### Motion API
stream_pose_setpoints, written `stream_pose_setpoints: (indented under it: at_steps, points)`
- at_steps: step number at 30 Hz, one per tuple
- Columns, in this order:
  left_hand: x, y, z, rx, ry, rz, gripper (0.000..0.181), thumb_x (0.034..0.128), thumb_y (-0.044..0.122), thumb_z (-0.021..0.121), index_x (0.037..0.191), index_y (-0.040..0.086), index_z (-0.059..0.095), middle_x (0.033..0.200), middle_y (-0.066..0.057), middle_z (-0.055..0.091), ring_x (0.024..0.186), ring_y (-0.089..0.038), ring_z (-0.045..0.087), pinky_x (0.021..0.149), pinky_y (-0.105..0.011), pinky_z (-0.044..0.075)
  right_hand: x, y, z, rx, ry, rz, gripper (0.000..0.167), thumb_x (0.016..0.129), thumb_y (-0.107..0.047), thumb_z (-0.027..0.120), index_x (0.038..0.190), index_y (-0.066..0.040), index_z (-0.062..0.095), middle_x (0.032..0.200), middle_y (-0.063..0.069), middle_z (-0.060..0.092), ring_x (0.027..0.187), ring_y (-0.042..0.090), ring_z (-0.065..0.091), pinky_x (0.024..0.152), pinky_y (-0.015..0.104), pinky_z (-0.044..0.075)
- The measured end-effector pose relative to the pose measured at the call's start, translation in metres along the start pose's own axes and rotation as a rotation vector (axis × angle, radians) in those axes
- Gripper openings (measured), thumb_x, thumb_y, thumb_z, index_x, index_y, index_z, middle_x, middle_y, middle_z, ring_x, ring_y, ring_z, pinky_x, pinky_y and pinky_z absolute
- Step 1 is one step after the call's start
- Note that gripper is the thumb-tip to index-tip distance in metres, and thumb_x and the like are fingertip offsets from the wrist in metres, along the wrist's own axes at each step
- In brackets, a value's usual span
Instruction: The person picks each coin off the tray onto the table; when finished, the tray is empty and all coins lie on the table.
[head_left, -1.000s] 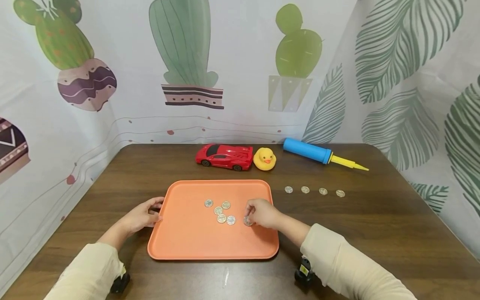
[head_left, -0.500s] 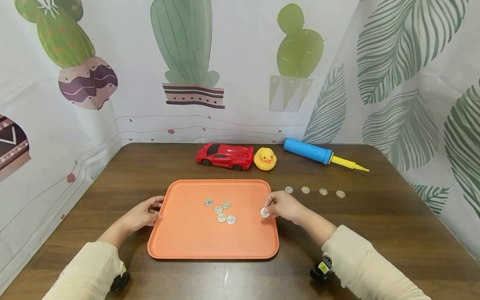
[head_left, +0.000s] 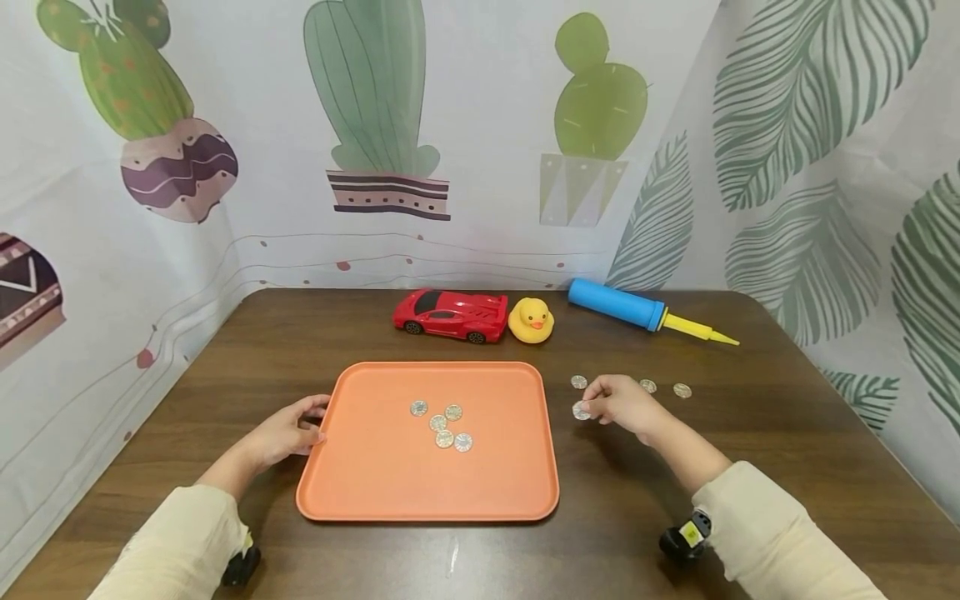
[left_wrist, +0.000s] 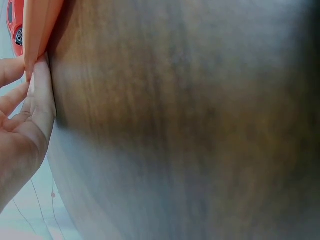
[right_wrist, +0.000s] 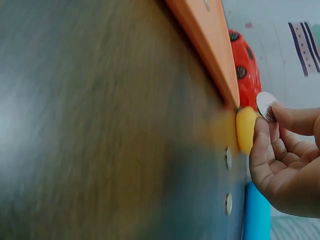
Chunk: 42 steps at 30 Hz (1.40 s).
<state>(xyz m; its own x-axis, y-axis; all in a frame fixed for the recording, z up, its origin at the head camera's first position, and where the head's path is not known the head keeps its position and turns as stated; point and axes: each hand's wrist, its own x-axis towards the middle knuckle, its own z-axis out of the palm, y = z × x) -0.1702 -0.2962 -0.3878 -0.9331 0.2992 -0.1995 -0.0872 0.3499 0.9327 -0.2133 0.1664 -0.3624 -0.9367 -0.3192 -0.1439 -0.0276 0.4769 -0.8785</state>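
Note:
An orange tray point(head_left: 375, 483) lies on the table with several coins point(head_left: 463, 442) grouped near its middle. My left hand point(head_left: 276, 435) grips the tray's left edge; in the left wrist view, the hand's point(left_wrist: 25, 125) thumb and fingers hold the tray rim point(left_wrist: 40, 30). Beyond the tray's right edge, my right hand point(head_left: 624, 406) pinches a silvery coin point(head_left: 581, 411) between thumb and fingers, shown in the right wrist view as a tilted disc point(right_wrist: 266, 106) above the table. Coins point(head_left: 578, 382) lie in a row behind that hand, which hides part of the row.
At the back of the table stand a red toy car point(head_left: 452, 316) and a yellow rubber duck point(head_left: 531, 321). A blue pump point(head_left: 615, 304) with a yellow nozzle lies to their right. A patterned cloth hangs behind the table.
My right hand has lifted a coin from the tray's right part and carried it rightward past the rim to over the table. My left hand has stayed at the tray's left edge.

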Motion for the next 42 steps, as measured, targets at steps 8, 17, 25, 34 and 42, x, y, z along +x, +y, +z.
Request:
stream_pose_setpoints:
  at_steps: [8, 17, 25, 34, 42]
  points:
    - [0.0, 0.0, 0.0, -0.003, 0.0, 0.005, 0.059, 0.0771, -0.009, 0.048, 0.126, -0.016, 0.016, 0.111, -0.032, 0.03, 0.084, -0.022, 0.051, 0.069, -0.039, 0.048, -0.001, 0.017, -0.013, -0.011, 0.047, 0.037, 0.015, 0.082, -0.006, 0.055, 0.087, 0.007, 0.052, 0.095, 0.024, 0.053, 0.071, 0.017, 0.052, 0.062, 0.031, 0.046]
    - [0.002, 0.0, 0.0, 0.011, 0.004, 0.004, 0.059, 0.077, -0.008, 0.048, 0.126, -0.016, 0.016, 0.112, -0.032, 0.029, 0.085, -0.023, 0.051, 0.069, -0.038, 0.048, 0.011, 0.041, -0.011, -0.012, 0.015, -0.086, 0.015, 0.079, -0.01, 0.057, 0.079, 0.003, 0.05, 0.068, 0.009, 0.053, 0.061, 0.018, 0.052, 0.053, 0.03, 0.046]
    - [0.0, 0.001, 0.002, 0.027, 0.02, -0.001, 0.059, 0.0774, -0.008, 0.048, 0.126, -0.016, 0.017, 0.112, -0.032, 0.03, 0.084, -0.022, 0.051, 0.068, -0.038, 0.048, 0.019, 0.033, -0.002, -0.203, 0.065, -0.019, 0.009, 0.076, -0.001, 0.058, 0.075, 0.003, 0.049, 0.062, 0.008, 0.049, 0.055, 0.016, 0.047, 0.046, 0.027, 0.042]
    - [-0.001, 0.0, 0.002, 0.037, 0.026, 0.0, 0.058, 0.0787, -0.008, 0.048, 0.127, -0.016, 0.017, 0.112, -0.032, 0.03, 0.085, -0.022, 0.051, 0.069, -0.037, 0.048, 0.026, 0.025, 0.005, -0.516, 0.082, -0.032, 0.017, 0.072, -0.004, 0.065, 0.066, -0.004, 0.05, 0.059, 0.002, 0.048, 0.053, 0.014, 0.044, 0.047, 0.026, 0.038]
    - [-0.001, -0.002, 0.002, 0.008, 0.013, 0.004, 0.057, 0.0788, -0.009, 0.047, 0.126, -0.017, 0.016, 0.112, -0.032, 0.03, 0.086, -0.024, 0.05, 0.07, -0.038, 0.048, 0.024, 0.027, 0.005, -0.526, 0.081, -0.026, 0.015, 0.073, -0.008, 0.065, 0.068, -0.003, 0.052, 0.068, 0.004, 0.048, 0.059, 0.017, 0.044, 0.051, 0.028, 0.038]
